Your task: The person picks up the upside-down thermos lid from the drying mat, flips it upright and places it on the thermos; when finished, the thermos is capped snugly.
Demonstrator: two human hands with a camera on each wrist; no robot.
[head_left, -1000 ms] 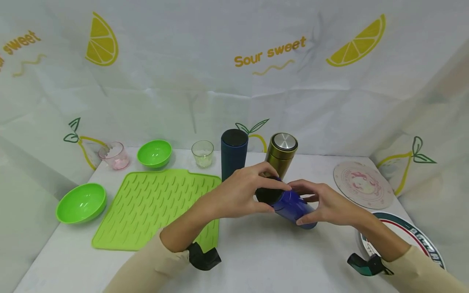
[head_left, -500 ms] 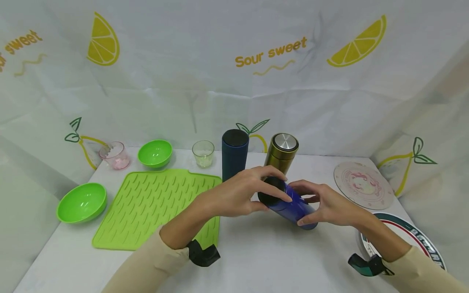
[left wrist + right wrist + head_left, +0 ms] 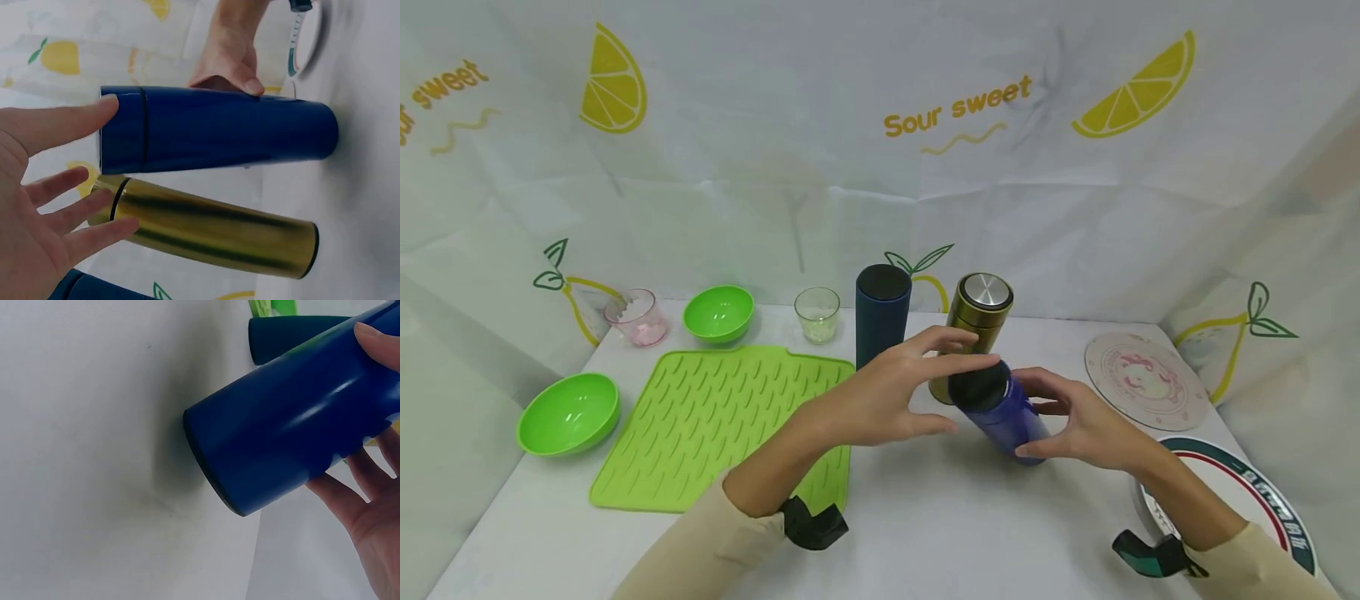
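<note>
A glossy blue thermos [image 3: 1011, 421] with a black top leans toward the left over the white table. My right hand [image 3: 1086, 421] grips its lower body, thumb on the near side and fingers behind, as the right wrist view also shows on the blue wall [image 3: 281, 419]. At the top end my left hand [image 3: 898, 387] is spread wide, its index finger over the lid. In the left wrist view the left thumb [image 3: 69, 125] overlaps the lid, while the other fingers are extended. Just behind stands a gold thermos [image 3: 981, 312] with a silver lid.
A dark blue tumbler [image 3: 882, 321] stands left of the gold thermos. Further left are a green ridged mat [image 3: 722, 425], two green bowls [image 3: 718, 315], a clear glass [image 3: 817, 315] and a pink glass [image 3: 636, 318]. Rightward lie a pink round mat [image 3: 1146, 379] and a rimmed plate [image 3: 1232, 483].
The blue thermos has tipped more upright, its top moving right. My left fingers, earlier round the top end, have loosened and spread. The right hand keeps its grip.
</note>
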